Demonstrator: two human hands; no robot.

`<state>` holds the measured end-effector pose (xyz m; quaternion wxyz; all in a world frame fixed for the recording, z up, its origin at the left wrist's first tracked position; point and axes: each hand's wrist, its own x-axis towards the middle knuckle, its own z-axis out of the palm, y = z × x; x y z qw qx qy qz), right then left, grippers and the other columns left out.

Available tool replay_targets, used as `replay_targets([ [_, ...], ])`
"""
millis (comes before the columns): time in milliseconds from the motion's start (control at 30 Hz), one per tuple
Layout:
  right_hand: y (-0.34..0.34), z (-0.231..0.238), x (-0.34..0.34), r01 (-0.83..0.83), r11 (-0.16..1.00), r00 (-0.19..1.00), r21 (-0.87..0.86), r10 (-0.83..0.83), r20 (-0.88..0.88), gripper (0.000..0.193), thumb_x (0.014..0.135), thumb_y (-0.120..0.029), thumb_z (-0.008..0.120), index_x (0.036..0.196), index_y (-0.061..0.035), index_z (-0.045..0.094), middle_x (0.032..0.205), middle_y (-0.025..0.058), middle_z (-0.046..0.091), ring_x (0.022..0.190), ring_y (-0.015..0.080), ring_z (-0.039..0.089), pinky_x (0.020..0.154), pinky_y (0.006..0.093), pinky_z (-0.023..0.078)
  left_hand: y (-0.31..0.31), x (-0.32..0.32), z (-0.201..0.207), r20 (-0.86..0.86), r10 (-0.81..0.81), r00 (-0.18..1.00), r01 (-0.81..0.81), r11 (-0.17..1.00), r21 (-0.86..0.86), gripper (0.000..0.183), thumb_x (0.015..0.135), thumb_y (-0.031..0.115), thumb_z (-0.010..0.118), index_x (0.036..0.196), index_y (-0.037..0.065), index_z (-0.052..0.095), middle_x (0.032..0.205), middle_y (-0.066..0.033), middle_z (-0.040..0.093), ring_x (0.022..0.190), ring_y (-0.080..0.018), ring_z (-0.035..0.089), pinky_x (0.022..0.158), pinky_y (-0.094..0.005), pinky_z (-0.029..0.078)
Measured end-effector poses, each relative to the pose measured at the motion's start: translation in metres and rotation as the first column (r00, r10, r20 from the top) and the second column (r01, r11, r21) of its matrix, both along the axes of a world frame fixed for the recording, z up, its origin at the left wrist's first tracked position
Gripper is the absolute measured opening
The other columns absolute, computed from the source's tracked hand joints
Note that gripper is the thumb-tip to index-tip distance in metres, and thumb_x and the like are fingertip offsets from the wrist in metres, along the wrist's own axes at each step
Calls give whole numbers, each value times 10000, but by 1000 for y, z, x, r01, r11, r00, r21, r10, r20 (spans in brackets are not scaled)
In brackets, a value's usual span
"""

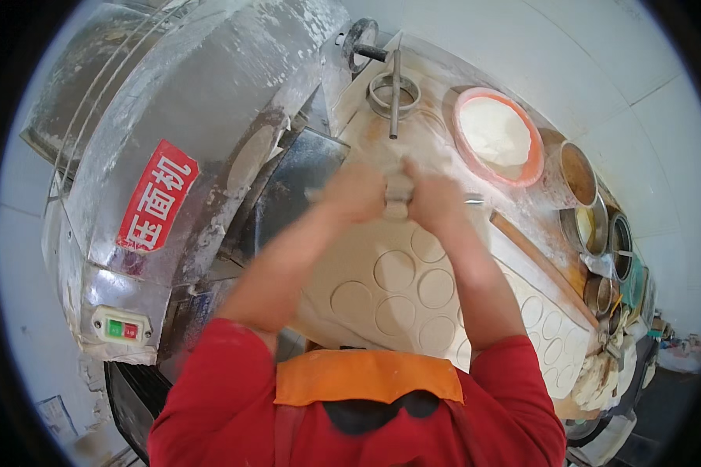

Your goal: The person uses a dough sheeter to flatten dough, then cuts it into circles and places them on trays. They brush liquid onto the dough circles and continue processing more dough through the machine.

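Note:
Both fists are closed side by side over the far part of a dough sheet [343, 268] marked with several cut circles. My left hand [358, 192] and my right hand [438, 201], blurred by motion, grip a pale, floury roller-like tool [398, 194] whose short thick middle shows between them. Past the right fist pokes what looks like its metal bar end [473, 199]. The tool's exact kind is hidden by the fingers and the blur. Beyond the hands, a metal ring [380, 107] lies on the floury table, with a metal rod [396, 97] across it.
A large floury metal machine [187, 101] with a switch box [122, 325] stands left. At the right are a pink-rimmed bowl [536, 159] of white flour, a wooden rolling pin [544, 268] along the dough, and several pots, including a metal one [559, 175]. White wall tiles [623, 70] rise behind.

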<state>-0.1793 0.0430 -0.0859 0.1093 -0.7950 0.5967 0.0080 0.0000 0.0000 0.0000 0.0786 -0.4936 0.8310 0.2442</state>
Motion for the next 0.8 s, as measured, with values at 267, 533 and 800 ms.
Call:
replay_targets([
  [267, -51, 118, 38, -68, 994, 997, -82, 71, 42, 429, 691, -137, 619, 1115, -75, 591, 758, 173, 661, 723, 361, 648, 637, 454, 506, -24, 35, 21, -41, 57, 998, -58, 998, -31, 230, 724, 229, 666, 883, 66, 694, 871, -212, 660, 820, -350, 655, 720, -446, 524],
  [533, -35, 40, 102, -330, 916, 944, 229, 318, 88, 323, 747, -136, 589, 1028, 23, 585, 780, 210, 662, 738, 346, 660, 658, 443, 522, 30, 89, -48, 119, 315, 942, -336, 906, 259, 260, 742, 182, 632, 954, 47, 699, 904, -232, 658, 855, -358, 659, 731, -442, 518],
  [800, 50, 7, 151, -330, 941, 933, 73, 313, 178, 277, 774, -135, 562, 992, 34, 569, 732, 188, 649, 717, 344, 656, 623, 435, 514, 124, 136, -68, 196, 355, 914, -388, 905, 173, 240, 773, 225, 631, 948, 73, 692, 988, -199, 658, 924, -342, 642, 803, -465, 500],
])
